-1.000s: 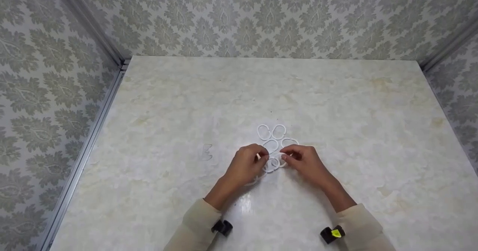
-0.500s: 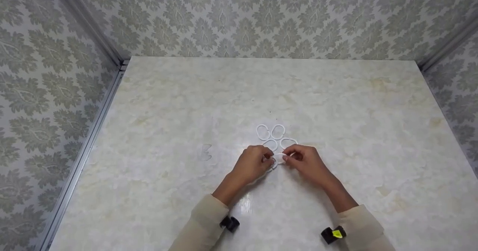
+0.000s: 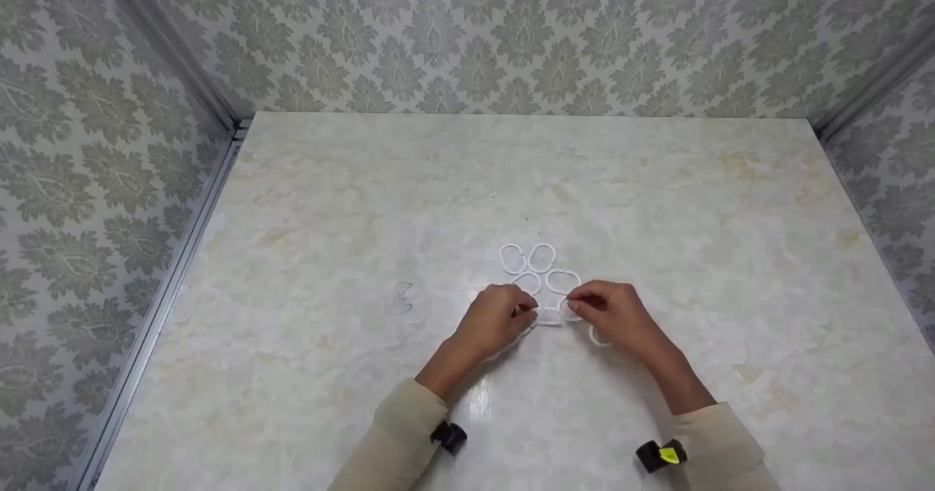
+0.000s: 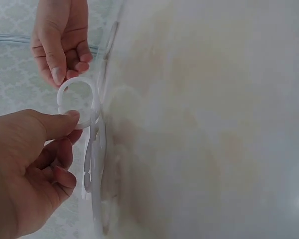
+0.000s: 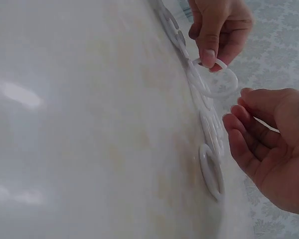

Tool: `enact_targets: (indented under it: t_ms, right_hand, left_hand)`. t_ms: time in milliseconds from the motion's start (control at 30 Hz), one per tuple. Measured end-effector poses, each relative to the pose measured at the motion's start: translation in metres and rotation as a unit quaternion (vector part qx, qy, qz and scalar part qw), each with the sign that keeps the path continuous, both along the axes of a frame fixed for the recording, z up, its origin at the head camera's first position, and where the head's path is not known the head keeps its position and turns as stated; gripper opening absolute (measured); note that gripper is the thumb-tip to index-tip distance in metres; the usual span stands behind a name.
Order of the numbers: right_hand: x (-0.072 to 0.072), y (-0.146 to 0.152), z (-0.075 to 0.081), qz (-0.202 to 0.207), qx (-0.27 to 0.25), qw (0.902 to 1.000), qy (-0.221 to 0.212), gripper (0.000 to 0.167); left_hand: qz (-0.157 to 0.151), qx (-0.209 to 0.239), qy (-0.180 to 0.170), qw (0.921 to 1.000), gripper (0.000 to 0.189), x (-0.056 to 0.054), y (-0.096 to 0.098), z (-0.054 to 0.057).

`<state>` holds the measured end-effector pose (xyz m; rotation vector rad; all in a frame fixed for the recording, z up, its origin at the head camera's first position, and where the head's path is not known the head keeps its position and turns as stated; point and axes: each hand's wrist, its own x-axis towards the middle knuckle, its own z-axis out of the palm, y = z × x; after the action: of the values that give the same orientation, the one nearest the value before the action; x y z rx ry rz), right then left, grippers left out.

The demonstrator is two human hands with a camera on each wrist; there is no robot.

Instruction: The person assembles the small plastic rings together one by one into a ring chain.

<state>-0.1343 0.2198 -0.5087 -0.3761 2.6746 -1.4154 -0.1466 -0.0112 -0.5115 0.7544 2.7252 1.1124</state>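
Observation:
My left hand pinches a white oval plastic ring between thumb and fingertips, holding it raised on edge above other rings. In the right wrist view, that raised ring reaches from the left fingertips toward my right hand. The right thumb and fingers are bent and apart, with nothing between them, right at the ring's far edge. Beneath both hands lie more linked rings, partly hidden by the left hand. One ring pokes out below the right hand.
Several white rings lie flat just beyond the hands. A faint zigzag outline shows on the marbled table to the left. Patterned walls stand at the back and sides. Each sleeve carries a black wrist camera.
The left hand has shifted a little right, and the raised ring with it. The right hand has drawn slightly to the right, off the ring it touched earlier. A ring now shows below it.

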Motion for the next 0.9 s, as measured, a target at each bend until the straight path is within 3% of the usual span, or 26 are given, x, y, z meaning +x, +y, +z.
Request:
enact_targets:
  t_ms: [333,467,733,900]
  right_hand:
    - [-0.005,0.023,-0.002,-0.043,0.058,0.9973,0.016,0.013]
    - [-0.004,0.022,-0.006,-0.056,0.103,0.9931,0.004,0.018]
    - [-0.003,0.01,-0.01,-0.074,0.162,0.9836,-0.027,0.044]
    - [-0.004,0.007,-0.011,-0.079,0.173,0.981,-0.039,0.044]
  left_hand:
    - [-0.018,0.008,0.012,0.9997,0.014,0.0,-0.002,-0.002]
    - [-0.013,0.009,0.01,0.9998,0.013,-0.001,-0.001,-0.002]
    - [-0.002,0.013,-0.001,0.9999,0.013,-0.002,-0.001,-0.002]
    - [0.003,0.011,-0.012,0.9999,0.013,-0.003,-0.001,-0.004]
